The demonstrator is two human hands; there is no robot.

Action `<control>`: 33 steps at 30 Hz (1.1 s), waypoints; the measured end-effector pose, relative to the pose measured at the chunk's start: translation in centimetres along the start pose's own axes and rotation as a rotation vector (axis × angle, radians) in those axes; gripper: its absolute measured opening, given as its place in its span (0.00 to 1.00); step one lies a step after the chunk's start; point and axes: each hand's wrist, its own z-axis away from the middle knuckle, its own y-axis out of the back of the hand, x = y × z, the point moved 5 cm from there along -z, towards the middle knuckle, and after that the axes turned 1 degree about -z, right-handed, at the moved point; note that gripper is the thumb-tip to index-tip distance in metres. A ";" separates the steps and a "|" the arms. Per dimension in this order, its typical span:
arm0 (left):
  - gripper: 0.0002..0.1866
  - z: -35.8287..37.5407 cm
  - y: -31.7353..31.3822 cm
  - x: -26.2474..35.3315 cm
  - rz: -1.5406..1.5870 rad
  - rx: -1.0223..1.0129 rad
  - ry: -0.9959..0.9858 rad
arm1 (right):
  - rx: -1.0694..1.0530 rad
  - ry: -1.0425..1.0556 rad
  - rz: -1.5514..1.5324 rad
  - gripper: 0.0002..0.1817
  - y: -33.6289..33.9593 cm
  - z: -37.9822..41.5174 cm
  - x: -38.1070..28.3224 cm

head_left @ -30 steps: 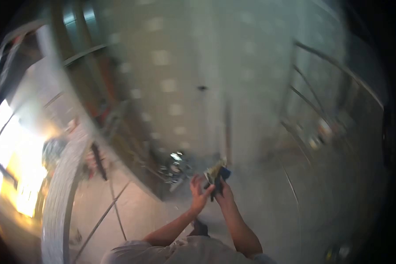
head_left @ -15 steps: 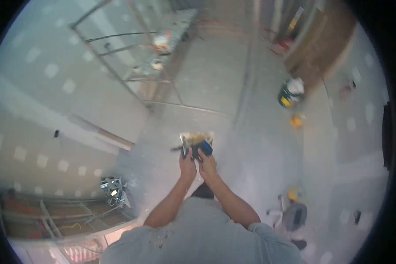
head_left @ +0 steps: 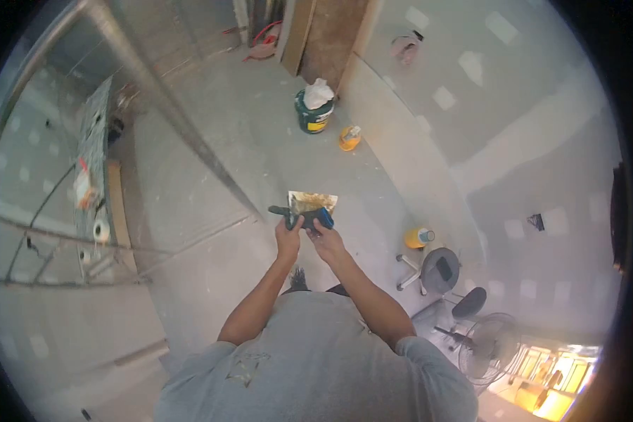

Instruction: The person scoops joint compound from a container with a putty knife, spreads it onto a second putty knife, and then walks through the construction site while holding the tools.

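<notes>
In front of my chest, both hands are together at a flat trowel (head_left: 315,201) whose pale blade carries yellow-brown stains. My right hand (head_left: 326,239) grips its dark handle near the blue end. My left hand (head_left: 287,239) is closed, thumb raised, on a dark-handled tool (head_left: 280,210) that juts out to the left against the blade; I cannot tell whether it is a separate knife. Fingers hide much of both handles. Beneath the hands, the grey floor (head_left: 260,257) shows.
A metal scaffold frame (head_left: 172,116) crosses the left side, with a plank (head_left: 91,151) bearing rolls beyond. Ahead stand a green bucket (head_left: 314,116) and a yellow container (head_left: 349,138). To the right are another yellow container (head_left: 418,238), a swivel chair (head_left: 439,271) and a fan (head_left: 489,348).
My view has swung to the right: the scaffold looms nearer on the left, the bucket sits further left, and the fan has come into view. Both hands keep their grip.
</notes>
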 end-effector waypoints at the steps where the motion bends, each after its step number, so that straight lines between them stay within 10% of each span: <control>1: 0.16 -1.3 -2.4 -1.3 0.107 -0.108 0.075 | 0.033 0.045 -0.005 0.12 1.4 -0.8 -2.1; 7: 0.14 -5.7 -1.5 -2.4 0.223 -0.334 0.249 | 0.166 0.188 -0.053 0.11 0.1 -2.5 -1.1; 12: 0.16 -13.0 -10.3 1.5 -0.181 -0.283 0.008 | 0.141 0.028 -0.269 0.12 -1.0 -10.7 -9.1; 13: 0.20 -14.9 -11.3 2.2 -0.414 -0.206 -0.219 | 0.152 -0.008 -0.232 0.13 -1.5 -13.2 -10.3; 23: 0.18 -37.0 -11.9 10.6 -0.383 0.367 -0.240 | -0.257 -0.368 -0.218 0.24 -19.8 -35.0 -15.5; 25: 0.20 -41.2 -12.0 7.8 -0.276 0.301 -0.223 | -0.288 -0.402 -0.160 0.23 -21.0 -39.9 -14.8; 27: 0.18 -49.0 -9.9 -2.4 -0.971 0.345 -0.263 | -0.388 -0.395 0.073 0.23 -21.9 -46.0 -10.3; 28: 0.22 -46.9 -6.0 3.9 -0.031 0.467 -0.066 | -0.532 -0.356 0.276 0.23 -20.7 -51.1 -6.5; 29: 0.20 -51.4 -3.4 -2.4 -0.610 0.680 -0.412 | -0.360 -0.468 0.107 0.23 -26.1 -47.8 -5.6; 30: 0.21 -51.3 -0.8 -1.7 -0.102 0.670 -0.175 | -0.665 -0.581 0.207 0.25 -26.6 -51.3 -3.0; 31: 0.23 -46.5 1.3 7.7 0.229 0.639 -0.059 | -0.414 -0.628 0.318 0.21 -29.5 -49.2 -1.7; 33: 0.23 -48.8 7.8 4.1 0.465 0.647 -0.064 | -0.582 -0.726 0.470 0.19 -33.5 -48.4 1.0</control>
